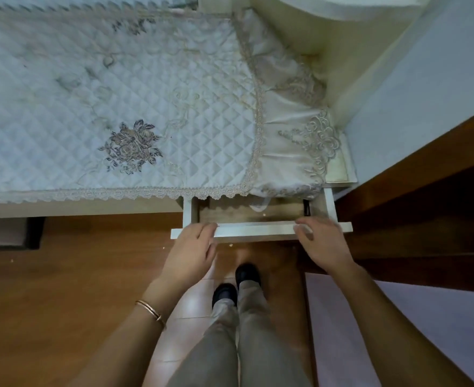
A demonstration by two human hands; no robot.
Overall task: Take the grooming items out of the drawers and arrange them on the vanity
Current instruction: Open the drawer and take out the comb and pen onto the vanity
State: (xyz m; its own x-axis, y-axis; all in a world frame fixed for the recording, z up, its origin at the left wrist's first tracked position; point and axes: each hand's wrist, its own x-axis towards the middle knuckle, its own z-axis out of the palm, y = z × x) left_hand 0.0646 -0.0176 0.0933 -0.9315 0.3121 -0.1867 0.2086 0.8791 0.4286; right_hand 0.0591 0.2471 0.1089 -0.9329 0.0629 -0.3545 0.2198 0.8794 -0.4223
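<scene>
A cream drawer (258,228) stands partly pulled out of the vanity (90,209), below its right end. My left hand (191,247) rests on the left part of the drawer's front edge, fingers fairly straight. My right hand (320,241) lies on the right part of that edge, fingers bent over it. Inside the drawer I see a bare wooden bottom, a pale comb (259,203) under the lace and a small dark item (306,208) in the right corner. The rest of the drawer is hidden under the top.
A quilted white cloth (118,107) with embroidered flowers and a lace edge covers the vanity top. A ruffled lace piece (294,141) hangs over its right end. A pale wall and dark wooden furniture (425,191) stand close on the right. My feet (235,286) are on the tiled floor below.
</scene>
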